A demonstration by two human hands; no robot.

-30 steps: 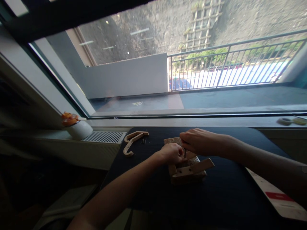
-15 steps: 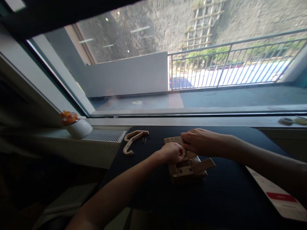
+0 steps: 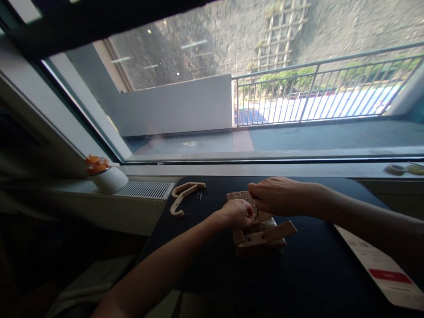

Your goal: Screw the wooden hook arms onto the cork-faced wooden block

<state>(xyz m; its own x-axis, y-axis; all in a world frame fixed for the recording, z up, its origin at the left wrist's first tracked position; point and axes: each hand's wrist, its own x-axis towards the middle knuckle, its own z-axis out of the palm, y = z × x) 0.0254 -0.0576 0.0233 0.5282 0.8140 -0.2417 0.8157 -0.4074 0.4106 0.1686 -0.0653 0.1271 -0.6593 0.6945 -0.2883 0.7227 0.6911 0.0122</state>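
Note:
My left hand (image 3: 237, 213) is closed low over a block with a woven-looking surface (image 3: 239, 194), its fingertips pinched by a pale wooden piece (image 3: 264, 216); what they grip is hidden. Above and to the right, my right hand (image 3: 273, 194) is wrapped round a tool whose thin dark shaft (image 3: 257, 213) points down at that piece. The tool's handle is covered by the fingers. Nearer to me, a wooden hook (image 3: 256, 239) with two dark holes lies across the block, its flat end sticking out to the right.
Two more wooden hooks (image 3: 180, 205) lie at the table's (image 3: 205, 265) far left, with several small screws or nails (image 3: 199, 196) beside them. A phone-like panel with a red bar (image 3: 389, 276) lies at the right under my forearm. A white pot (image 3: 111, 179) stands left, by the window.
My right hand has turned slightly and shifted a little over the block, the tool's shaft staying at the wooden piece. My left hand keeps its place. The view has tilted a touch.

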